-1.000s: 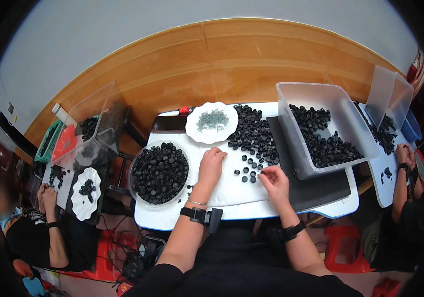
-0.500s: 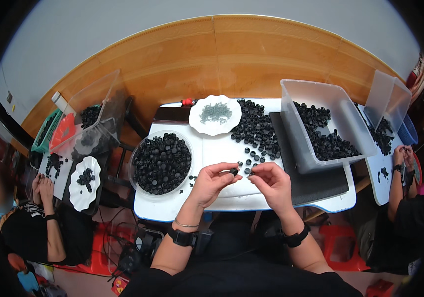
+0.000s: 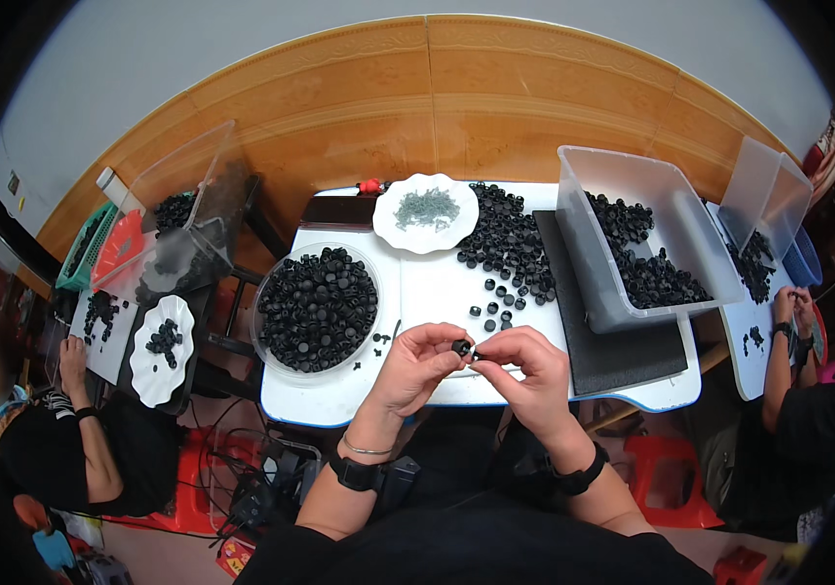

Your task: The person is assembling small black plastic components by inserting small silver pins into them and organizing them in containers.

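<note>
Black cap (image 3: pixel 460 346) in left fingers (image 3: pixel 441 365), facing and long axis unclear

Orange-brown wall panel (image 3: pixel 544 83) before you, red stool (image 3: pixel 695 512) low on your right, black cables (image 3: pixel 252 505) (quite a tangle) on your left, blue basket (image 3: pixel 803 261) far right

Large bin (image 3: pixel 593 283), right of frame: translucent plastic, smooth. Small caps (image 3: pixel 522 261), centre: plastic, slight sheen. Scalloped plate (image 3: pixel 442 244), upper centre: smooth, glossy. Mat (image 3: pixel 622 363), right of centre: matt, rough-looking. Bangle (image 3: pixel 367 449), lower centre: shiny metal.
</note>
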Demonstrator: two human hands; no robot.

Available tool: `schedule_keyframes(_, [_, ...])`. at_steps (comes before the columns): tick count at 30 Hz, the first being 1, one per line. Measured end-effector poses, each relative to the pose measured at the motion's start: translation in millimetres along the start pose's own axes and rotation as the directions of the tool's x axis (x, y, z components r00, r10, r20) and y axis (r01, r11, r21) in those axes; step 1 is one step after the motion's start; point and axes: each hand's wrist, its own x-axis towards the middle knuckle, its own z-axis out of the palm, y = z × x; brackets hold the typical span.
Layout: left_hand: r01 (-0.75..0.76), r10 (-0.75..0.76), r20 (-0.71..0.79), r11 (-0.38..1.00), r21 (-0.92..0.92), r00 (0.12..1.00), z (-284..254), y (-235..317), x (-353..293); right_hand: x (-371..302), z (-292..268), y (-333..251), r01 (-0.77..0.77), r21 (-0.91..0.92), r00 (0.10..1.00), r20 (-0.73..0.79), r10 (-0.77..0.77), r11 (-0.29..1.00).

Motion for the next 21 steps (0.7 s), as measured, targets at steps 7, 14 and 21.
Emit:
schedule_keyframes(7, [-0.028, 0.028, 0.016, 0.999, 0.027, 0.999, 1.7, 0.3, 1.0, 3.0, 0.7, -3.7, 0.064, -0.095, 0.998, -0.005, -0.065, 0.993])
schedule_keyframes(14, [-0.050, 0.046, 0.036, 0.992, 0.117, 0.998, 6.1, 1.6, 2.1, 3.3, -0.5, -4.1, 0.069, -0.122, 0.997, -0.012, -0.071, 0.990])
schedule_keyframes(21, [-0.025, 0.021, 0.051, 0.996, 0.084, 0.998, 4.7, 1.7, 1.9, 2.2, 0.5, 0.2, 0.064, -0.054, 0.998, -0.020, -0.065, 0.997])
